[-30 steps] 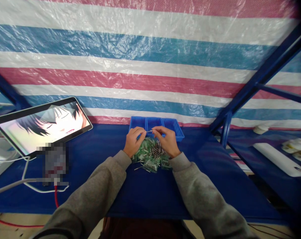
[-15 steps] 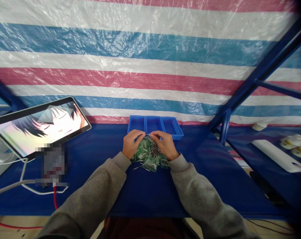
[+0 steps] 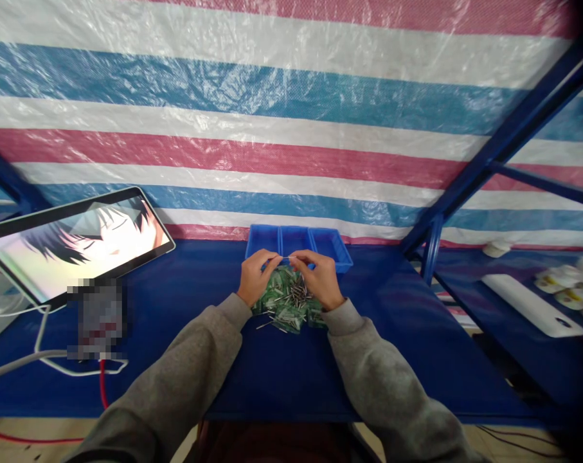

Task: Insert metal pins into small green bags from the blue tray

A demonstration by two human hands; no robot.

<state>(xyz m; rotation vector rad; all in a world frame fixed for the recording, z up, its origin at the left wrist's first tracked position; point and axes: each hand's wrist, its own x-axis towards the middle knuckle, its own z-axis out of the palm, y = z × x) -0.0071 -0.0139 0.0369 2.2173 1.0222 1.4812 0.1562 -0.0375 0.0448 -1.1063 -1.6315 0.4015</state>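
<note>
My left hand (image 3: 255, 278) is closed in a pinch on one end of a thin, light, needle-like rod (image 3: 286, 258). My right hand (image 3: 321, 280) pinches the other end, so the rod spans the short gap between my fingertips. Its exact kind is too small to make out. Below both hands lies a pile of small green packets (image 3: 287, 317), with loose dark metal pins (image 3: 298, 293) scattered on top. Just beyond my fingers is a blue three-compartment tray (image 3: 344, 246), its near edge partly covered by my hands.
A tablet (image 3: 96, 238) with a lit screen leans at the left of the blue table (image 3: 281, 379). Near it, white and red cables (image 3: 103, 386) run past a blurred-out object. On the right are a blue metal frame (image 3: 457, 183) and a white elongated object (image 3: 532, 305).
Both hands stay over the pile, and the rod between the fingertips shows slightly more clearly. The whole view has shifted a little.
</note>
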